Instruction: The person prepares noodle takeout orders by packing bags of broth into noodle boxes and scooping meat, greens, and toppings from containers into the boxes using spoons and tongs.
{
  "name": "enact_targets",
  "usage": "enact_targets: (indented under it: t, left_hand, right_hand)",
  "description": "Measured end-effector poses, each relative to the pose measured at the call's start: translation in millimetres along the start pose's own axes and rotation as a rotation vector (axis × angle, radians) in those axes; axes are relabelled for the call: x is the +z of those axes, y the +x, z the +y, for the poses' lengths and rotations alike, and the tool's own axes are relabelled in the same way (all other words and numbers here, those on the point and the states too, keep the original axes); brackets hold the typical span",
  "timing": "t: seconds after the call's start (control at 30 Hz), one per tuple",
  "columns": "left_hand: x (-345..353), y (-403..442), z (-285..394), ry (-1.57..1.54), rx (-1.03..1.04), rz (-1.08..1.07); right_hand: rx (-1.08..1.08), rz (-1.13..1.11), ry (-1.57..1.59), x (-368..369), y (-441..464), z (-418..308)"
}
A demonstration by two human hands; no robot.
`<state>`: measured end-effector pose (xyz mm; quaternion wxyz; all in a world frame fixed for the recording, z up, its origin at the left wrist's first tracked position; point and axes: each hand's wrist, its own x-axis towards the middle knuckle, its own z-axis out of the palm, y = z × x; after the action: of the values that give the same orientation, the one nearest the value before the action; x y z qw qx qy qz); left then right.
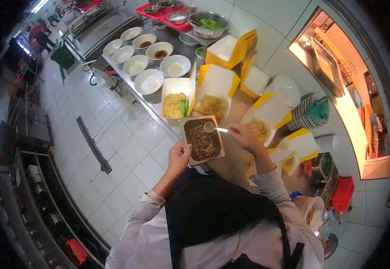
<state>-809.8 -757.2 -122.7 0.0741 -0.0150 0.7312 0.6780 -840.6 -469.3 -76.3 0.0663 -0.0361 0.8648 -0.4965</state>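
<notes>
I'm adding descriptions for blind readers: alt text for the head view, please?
A person's left hand holds a metal container of crumbly brown food; the right hand holds a spoon over it. Beyond are open boxes of noodles and rows of white bowls.

Rectangular stainless-steel pan, open top up, held aloft at the edge of the desk; slight slant. Inside: loose brown minced food. Small metal spoon, bowl over far right part of the mince, handle rightward. Just beyond pan: open white-and-yellow carton, pale yellow noodles, cut green leaves on their right side.
</notes>
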Motion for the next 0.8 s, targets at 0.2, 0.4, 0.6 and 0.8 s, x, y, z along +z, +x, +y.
enact_targets:
  t: [0.2,0.4,0.6,0.8]
  left_hand:
    - [-28.0,-49.2,38.1,0.177,-0.032,-0.031]
    - [-58.7,-65.3,28.9,0.106,0.033,0.205]
    - [-114.1,-42.7,9.0,0.112,-0.047,0.154]
    - [-195.7,20.6,7.0,0.121,-0.032,0.098]
  right_hand:
    - [-0.305,-0.167,-0.856,76.3,-33.6,-73.4]
    - [-0.260,-0.309,-0.605,121.9,-43.2,-72.3]
    - [-0.157,-0.305,-0.218,188.8,3.2,-59.0]
    - [0.165,-0.302,0.171,225.5,83.0,-76.8]
